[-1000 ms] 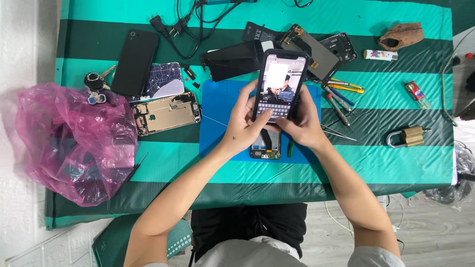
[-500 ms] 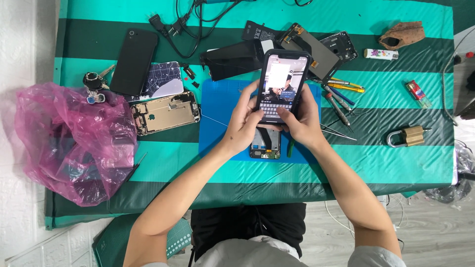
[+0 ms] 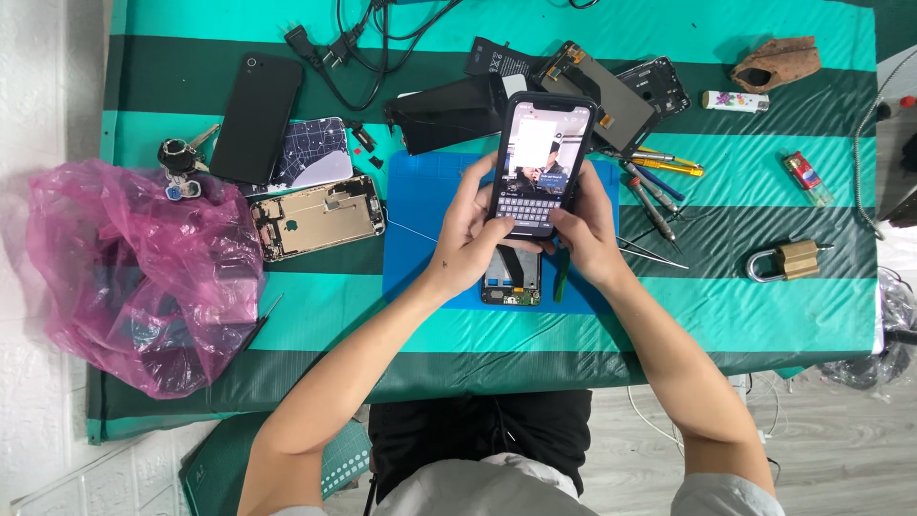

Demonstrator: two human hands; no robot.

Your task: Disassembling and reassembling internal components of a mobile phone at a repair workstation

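Since prev. frames: little change, phone stays lifted over blue mat, thumbs shifted slightly on keyboard. L to R: pink bag and opened handset lie clear; left hand wraps phone's left edge, right hand closed on lower right. Keep both grips firm w/ phone centred over mat, so a slip misses the small disassembled unit below and the tools.

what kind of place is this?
Likely a phone repair bench: an opened phone chassis on the striped table, a blue work mat, and screwdrivers and tweezers beside it.
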